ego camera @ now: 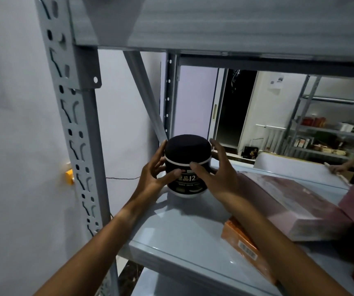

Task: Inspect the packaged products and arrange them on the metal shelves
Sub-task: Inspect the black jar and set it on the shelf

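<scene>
A black round tub point(186, 165) stands upright at the far left of the grey metal shelf point(184, 236). The left hand point(158, 171) curls round its left side; the right hand point(214, 171) seems only to touch it, fingers spread. Pink boxes point(295, 208) lie to the right, an orange box point(244, 246) nearer.

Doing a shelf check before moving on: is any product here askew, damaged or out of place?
No damage shows. The black jar stands upright between both hands. The orange box lies at an angle and juts past the shelf's front edge; the pink box lies skewed too.
</scene>
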